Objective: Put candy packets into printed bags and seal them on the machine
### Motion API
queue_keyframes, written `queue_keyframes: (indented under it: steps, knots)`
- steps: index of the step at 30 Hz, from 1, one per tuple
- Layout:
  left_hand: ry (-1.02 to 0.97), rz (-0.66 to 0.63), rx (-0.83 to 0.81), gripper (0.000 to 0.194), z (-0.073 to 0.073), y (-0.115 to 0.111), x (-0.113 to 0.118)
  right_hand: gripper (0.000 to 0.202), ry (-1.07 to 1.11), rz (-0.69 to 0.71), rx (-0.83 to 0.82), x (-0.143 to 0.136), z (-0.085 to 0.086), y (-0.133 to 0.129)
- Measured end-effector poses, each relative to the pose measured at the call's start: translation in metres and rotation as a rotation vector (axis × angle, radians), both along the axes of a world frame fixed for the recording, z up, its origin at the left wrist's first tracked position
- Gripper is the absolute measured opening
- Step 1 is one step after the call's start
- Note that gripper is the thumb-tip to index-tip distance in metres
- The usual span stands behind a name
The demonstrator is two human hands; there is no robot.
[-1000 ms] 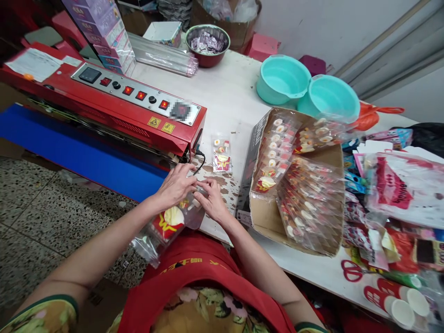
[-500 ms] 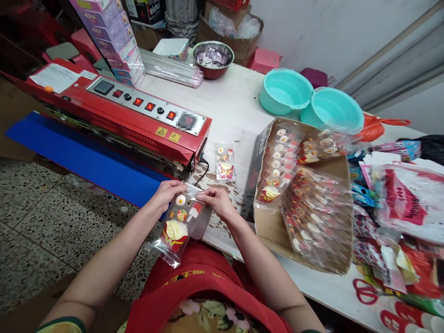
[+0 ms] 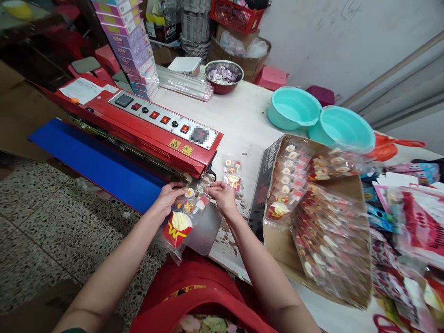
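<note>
A clear plastic bag with food-shaped pieces inside, among them fries in a red carton, an egg and a popsicle, hangs tilted between my hands. My left hand pinches its upper left edge. With fingers and thumb together, my right hand grips the upper right corner. The bag's top edge is close to the near right end of a red band sealing machine, above a grey metal plate. Another filled bag lies flat on the table, just beyond my right hand.
On the right, an open cardboard box holds rows of similar filled bags. Two turquoise basins stand behind it. A blue conveyor belt runs along the machine; stacked boxes and a metal bowl are farther back.
Both hands have carried the bag slightly right and nearer the machine's end. My right hand has shifted outward along the top edge. The whole view has moved a little.
</note>
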State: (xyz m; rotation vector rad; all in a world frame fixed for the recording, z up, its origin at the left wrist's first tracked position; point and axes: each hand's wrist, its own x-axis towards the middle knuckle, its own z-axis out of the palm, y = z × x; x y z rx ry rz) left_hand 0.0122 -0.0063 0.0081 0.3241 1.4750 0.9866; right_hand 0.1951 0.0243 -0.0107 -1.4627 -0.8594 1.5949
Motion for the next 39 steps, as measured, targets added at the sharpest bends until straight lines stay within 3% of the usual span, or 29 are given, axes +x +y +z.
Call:
queue_keyframes:
  steps: [4, 7, 10, 11, 13, 16, 19, 21, 23, 26, 28, 30, 33, 36, 39]
  knots:
    - [0.048, 0.116, 0.036, 0.047, 0.001, 0.002, -0.016, 0.047, 0.015, 0.001, 0.030, -0.025, 0.003, 0.009]
    - [0.136, 0.244, 0.040, 0.037, 0.003, 0.006, -0.033, 0.042, -0.120, -0.066, 0.213, -0.012, 0.017, 0.002]
    - [0.333, 0.353, 0.018, 0.036, 0.001, 0.010, -0.061, 0.040, -0.534, -0.333, 0.431, 0.053, 0.024, -0.010]
    - [0.431, 0.360, 0.020, 0.037, -0.001, 0.011, -0.071, 0.042, -0.702, -0.458, 0.446, 0.082, 0.022, -0.015]
    - [0.807, 0.358, 0.084, 0.045, -0.006, 0.012, -0.084, 0.054, -0.996, -0.655, 0.355, 0.140, 0.009, -0.022]
    - [1.379, 0.268, 0.304, 0.053, -0.007, 0.003, -0.077, 0.096, -1.147, -0.621, 0.041, 0.200, -0.025, -0.024]
    - [1.502, 0.107, 0.524, 0.051, 0.001, -0.014, -0.034, 0.117, -1.084, -0.544, -0.112, 0.220, -0.053, -0.016]
    - [1.444, 0.016, 0.631, 0.046, 0.006, -0.025, 0.005, 0.117, -1.110, -0.544, -0.103, 0.220, -0.052, -0.013]
    - [1.276, -0.075, 0.682, 0.039, 0.010, -0.033, 0.048, 0.118, -1.187, -0.513, -0.042, 0.217, -0.032, -0.018]
    - [0.747, -0.269, 0.662, 0.039, 0.018, -0.037, 0.110, 0.120, -1.276, -0.397, 0.126, 0.200, 0.021, -0.040]
    - [0.338, -0.423, 0.605, 0.058, 0.028, -0.031, 0.146, 0.120, -1.300, -0.296, 0.259, 0.178, 0.054, -0.061]
    - [-0.029, -0.494, 0.527, 0.077, 0.039, -0.021, 0.169, 0.118, -1.279, -0.157, 0.362, 0.153, 0.074, -0.081]
    - [-0.356, -0.454, 0.435, 0.078, 0.054, -0.011, 0.175, 0.117, -1.107, -0.021, 0.497, 0.129, 0.083, -0.090]
    - [-0.385, -0.476, 0.371, 0.071, 0.055, -0.018, 0.150, 0.114, -0.817, -0.058, 0.561, 0.129, 0.089, -0.068]
    - [-0.374, -0.551, 0.316, 0.067, 0.045, -0.037, 0.116, 0.079, -0.434, 0.181, 0.451, 0.136, 0.095, -0.031]
